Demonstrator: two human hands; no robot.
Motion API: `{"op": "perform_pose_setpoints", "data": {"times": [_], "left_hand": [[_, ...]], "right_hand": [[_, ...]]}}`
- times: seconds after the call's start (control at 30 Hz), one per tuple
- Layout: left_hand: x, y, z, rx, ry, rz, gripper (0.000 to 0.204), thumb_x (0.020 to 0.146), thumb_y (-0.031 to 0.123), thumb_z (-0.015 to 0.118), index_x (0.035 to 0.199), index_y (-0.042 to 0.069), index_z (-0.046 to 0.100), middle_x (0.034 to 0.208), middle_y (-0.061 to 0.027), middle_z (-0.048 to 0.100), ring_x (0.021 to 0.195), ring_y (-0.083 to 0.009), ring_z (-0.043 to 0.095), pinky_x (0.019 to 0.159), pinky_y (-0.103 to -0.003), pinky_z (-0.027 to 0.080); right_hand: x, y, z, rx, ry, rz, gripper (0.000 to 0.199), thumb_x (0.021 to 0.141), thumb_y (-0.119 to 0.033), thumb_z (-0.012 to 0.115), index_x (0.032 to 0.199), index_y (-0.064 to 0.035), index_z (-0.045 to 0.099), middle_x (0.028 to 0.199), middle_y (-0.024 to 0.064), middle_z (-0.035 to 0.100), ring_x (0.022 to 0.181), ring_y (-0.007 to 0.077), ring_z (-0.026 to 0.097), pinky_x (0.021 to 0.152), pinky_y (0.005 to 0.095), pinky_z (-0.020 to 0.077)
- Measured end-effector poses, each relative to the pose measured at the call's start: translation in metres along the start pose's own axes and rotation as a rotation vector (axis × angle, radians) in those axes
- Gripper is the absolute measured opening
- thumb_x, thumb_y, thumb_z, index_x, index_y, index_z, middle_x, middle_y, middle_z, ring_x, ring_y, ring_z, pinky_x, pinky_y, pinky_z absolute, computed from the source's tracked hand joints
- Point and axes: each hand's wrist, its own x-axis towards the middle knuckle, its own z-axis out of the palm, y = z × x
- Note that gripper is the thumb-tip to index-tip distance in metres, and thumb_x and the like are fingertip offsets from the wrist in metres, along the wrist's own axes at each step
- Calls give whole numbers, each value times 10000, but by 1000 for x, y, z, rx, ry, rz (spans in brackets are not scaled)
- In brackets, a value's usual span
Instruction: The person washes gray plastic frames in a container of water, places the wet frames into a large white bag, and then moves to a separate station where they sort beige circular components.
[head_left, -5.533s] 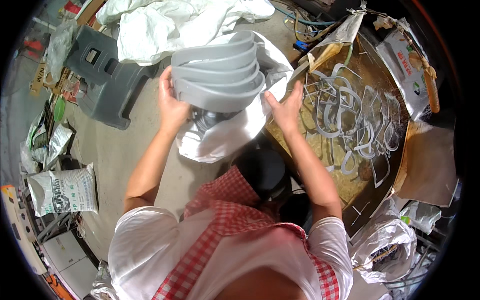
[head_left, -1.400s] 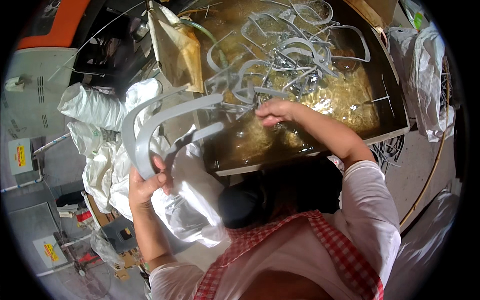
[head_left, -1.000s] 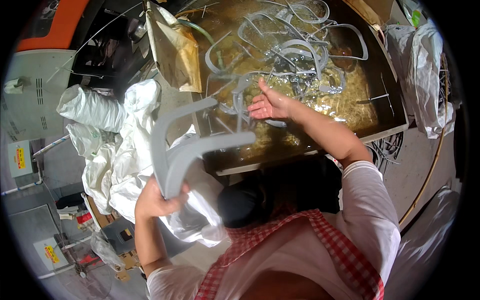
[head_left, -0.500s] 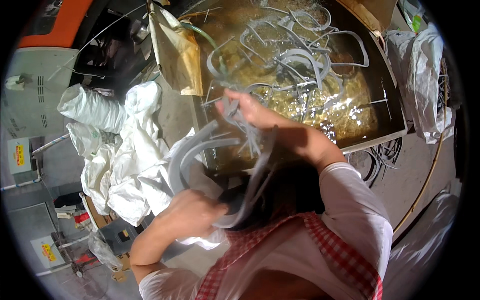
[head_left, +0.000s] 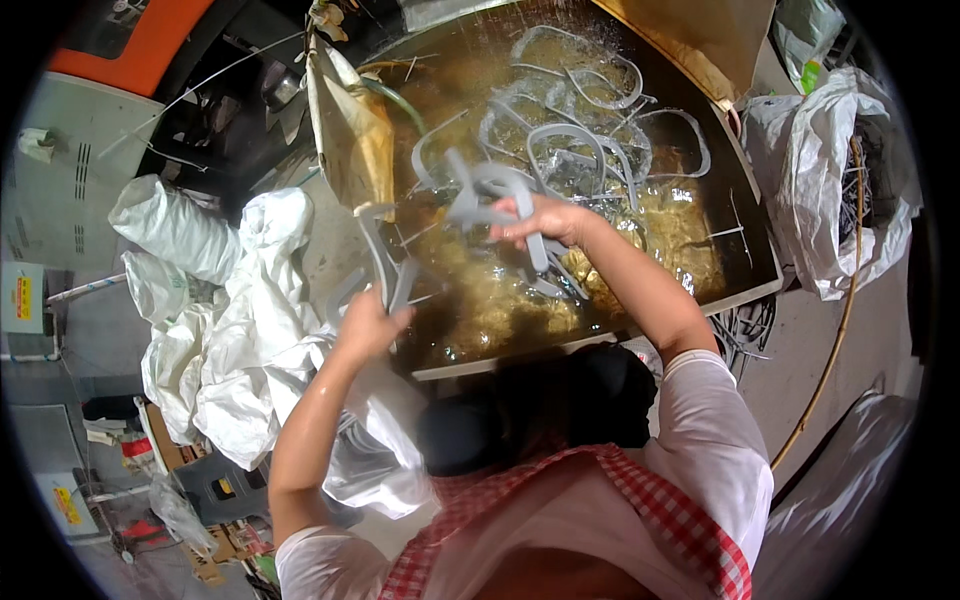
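Observation:
My left hand (head_left: 368, 328) is closed around grey curved plastic pieces (head_left: 376, 245) at the near left side of a shallow water tank (head_left: 745, 293). Above the water, my right hand (head_left: 548, 220) grips another bunch of grey curved plastic pieces (head_left: 520, 190), partly smeared by motion. Its fingers wrap one U-shaped piece, and thin strips hang below. Beyond my right hand, several more grey plastic loops (head_left: 575, 132) lie tangled in the rippling, yellowish water.
Crumpled white sacks (head_left: 255, 330) lie left of the tank. An opened white sack (head_left: 800, 200) holding dark strips stands at the right, with a long thin stick (head_left: 836, 325) before it. A stained flap (head_left: 350, 125) and a green hose (head_left: 397, 100) border the tank's far left.
My left hand has moved forward from near my apron to the tank's left edge with its grey pieces. My right hand has shifted rightward over the water, still holding grey pieces.

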Motion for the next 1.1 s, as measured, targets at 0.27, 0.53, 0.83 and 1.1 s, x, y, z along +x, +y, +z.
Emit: {"op": "perform_pose_setpoints", "data": {"times": [0.27, 0.53, 0.83, 1.1], "left_hand": [[66, 17, 25, -665, 467, 11, 185, 783, 176, 639, 828, 0, 605, 681, -49, 602, 608, -121, 564, 574, -264, 447], [67, 47, 67, -710, -103, 205, 429, 848, 370, 605, 1082, 15, 551, 938, -70, 608, 866, -145, 562, 767, -301, 454], [53, 74, 39, -1298, -442, 235, 718, 713, 376, 718, 1236, -28, 437, 1058, -167, 596, 962, -248, 588, 865, -348, 464], [55, 75, 32, -1302, -1032, 244, 709, 717, 386, 681, 1232, -41, 446, 960, -162, 604, 830, -227, 607, 745, -309, 489]], "right_hand": [[-26, -3, 1, -1102, 252, -277, 224, 680, -214, 693, 828, -142, 541, 712, 60, 583, 722, 258, 575, 707, 341, 382], [8, 1, -2, -937, 376, -408, 233, 664, -51, 616, 851, -82, 479, 736, 119, 556, 716, 314, 564, 660, 388, 423], [21, -24, 17, -1007, 615, -138, 442, 703, -77, 608, 1089, -54, 394, 896, 184, 569, 798, 352, 589, 635, 435, 466], [35, -24, 11, -795, 208, -435, 600, 720, -73, 560, 1296, -101, 391, 1125, 159, 579, 990, 339, 570, 814, 403, 453]]}}
